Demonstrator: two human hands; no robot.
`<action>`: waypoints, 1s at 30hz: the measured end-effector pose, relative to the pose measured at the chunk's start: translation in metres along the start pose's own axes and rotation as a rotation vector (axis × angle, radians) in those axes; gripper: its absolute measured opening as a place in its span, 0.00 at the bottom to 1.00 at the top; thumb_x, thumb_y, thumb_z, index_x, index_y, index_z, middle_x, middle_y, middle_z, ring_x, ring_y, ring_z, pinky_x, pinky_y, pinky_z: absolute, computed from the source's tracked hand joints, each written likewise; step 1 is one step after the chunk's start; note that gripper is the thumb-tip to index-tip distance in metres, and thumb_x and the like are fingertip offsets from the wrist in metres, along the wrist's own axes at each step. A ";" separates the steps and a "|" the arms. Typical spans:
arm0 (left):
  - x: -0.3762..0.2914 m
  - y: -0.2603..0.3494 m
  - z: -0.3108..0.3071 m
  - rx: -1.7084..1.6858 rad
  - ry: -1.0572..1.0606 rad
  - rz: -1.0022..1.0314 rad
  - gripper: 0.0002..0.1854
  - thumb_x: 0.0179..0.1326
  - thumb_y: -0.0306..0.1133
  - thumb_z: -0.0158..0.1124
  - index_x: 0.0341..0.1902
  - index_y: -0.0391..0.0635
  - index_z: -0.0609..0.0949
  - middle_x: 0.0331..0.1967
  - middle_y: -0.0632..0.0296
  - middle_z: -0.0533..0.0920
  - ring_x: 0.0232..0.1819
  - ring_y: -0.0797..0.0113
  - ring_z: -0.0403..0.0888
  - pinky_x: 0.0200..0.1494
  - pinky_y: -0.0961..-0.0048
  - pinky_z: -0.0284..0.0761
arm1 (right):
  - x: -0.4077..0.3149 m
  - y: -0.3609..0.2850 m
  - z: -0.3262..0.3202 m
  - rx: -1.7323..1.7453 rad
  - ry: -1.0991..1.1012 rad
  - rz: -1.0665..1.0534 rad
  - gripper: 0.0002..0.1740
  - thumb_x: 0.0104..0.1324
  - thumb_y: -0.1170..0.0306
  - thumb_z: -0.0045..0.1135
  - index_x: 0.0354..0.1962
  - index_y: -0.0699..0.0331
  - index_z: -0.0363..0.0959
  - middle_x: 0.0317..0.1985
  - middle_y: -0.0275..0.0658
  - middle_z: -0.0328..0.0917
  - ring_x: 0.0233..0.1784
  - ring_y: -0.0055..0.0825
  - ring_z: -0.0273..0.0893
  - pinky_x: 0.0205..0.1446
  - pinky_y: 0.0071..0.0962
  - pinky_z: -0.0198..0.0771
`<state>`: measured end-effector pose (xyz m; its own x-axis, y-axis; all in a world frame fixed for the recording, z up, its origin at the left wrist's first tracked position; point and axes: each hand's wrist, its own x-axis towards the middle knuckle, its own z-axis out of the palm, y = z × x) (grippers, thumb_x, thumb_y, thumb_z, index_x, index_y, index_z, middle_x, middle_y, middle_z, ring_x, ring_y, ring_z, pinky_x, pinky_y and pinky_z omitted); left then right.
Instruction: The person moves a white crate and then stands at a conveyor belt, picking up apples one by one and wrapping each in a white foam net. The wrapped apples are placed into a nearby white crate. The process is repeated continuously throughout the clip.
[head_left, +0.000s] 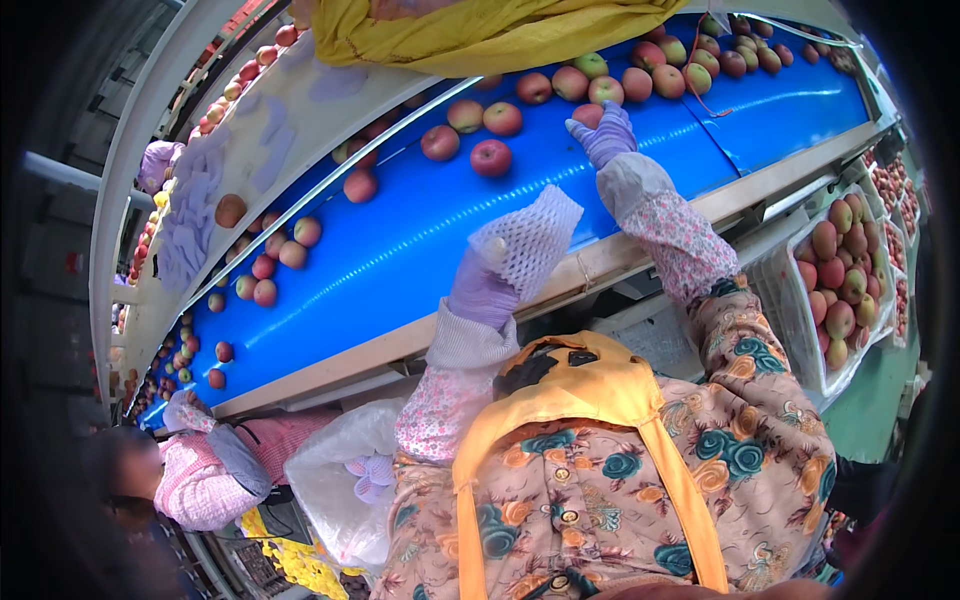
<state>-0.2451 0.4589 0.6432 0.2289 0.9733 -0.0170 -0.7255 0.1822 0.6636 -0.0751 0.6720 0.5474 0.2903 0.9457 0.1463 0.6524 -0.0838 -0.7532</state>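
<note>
My left hand (487, 289), in a lilac glove, holds a white foam net sleeve (536, 236) above the near edge of the blue conveyor belt (420, 262). The sleeve looks flattened, and whether anything is inside it cannot be told. Farther out over the belt, my gloved right hand (609, 139) has its thumb and fingers around a red apple (587, 115), partly hidden by the hand. Just beyond that apple lies a row of red-green apples (606, 90). A single red apple (491, 157) rests on the belt between my two hands.
A pale wooden rail (375, 356) edges the belt. To the right stands a lined crate of apples (840, 277). A plastic bag (337, 465) holding foam nets is at my left, near a co-worker in pink (214, 472). Yellow cloth (487, 37) hangs over the far side.
</note>
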 end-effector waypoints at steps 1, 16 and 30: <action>0.003 -0.001 -0.002 -0.019 -0.028 -0.017 0.35 0.49 0.47 0.71 0.54 0.33 0.74 0.49 0.57 0.78 0.49 0.63 0.78 0.55 0.66 0.72 | 0.022 0.007 -0.002 -0.232 0.040 0.060 0.46 0.47 0.49 0.69 0.58 0.61 0.60 0.57 0.48 0.66 0.62 0.44 0.63 0.64 0.37 0.59; 0.053 -0.009 -0.053 0.223 0.007 0.024 0.28 0.50 0.35 0.70 0.54 0.41 0.72 0.46 0.60 0.76 0.49 0.65 0.77 0.51 0.71 0.76 | -0.086 -0.035 -0.054 0.432 -0.555 -1.030 0.36 0.41 0.71 0.71 0.51 0.58 0.67 0.48 0.42 0.71 0.53 0.40 0.70 0.59 0.32 0.67; 0.014 -0.002 -0.029 -0.199 -0.110 -0.136 0.49 0.41 0.44 0.74 0.65 0.38 0.60 0.64 0.46 0.63 0.66 0.47 0.61 0.69 0.51 0.55 | -0.125 -0.019 -0.046 1.670 -1.265 0.629 0.33 0.67 0.45 0.41 0.60 0.60 0.60 0.58 0.42 0.68 0.62 0.43 0.66 0.59 0.51 0.64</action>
<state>-0.2595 0.4765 0.6196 0.3947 0.9188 -0.0072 -0.7938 0.3449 0.5009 -0.0912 0.5413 0.5727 -0.7754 0.6186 -0.1268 -0.5554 -0.7636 -0.3291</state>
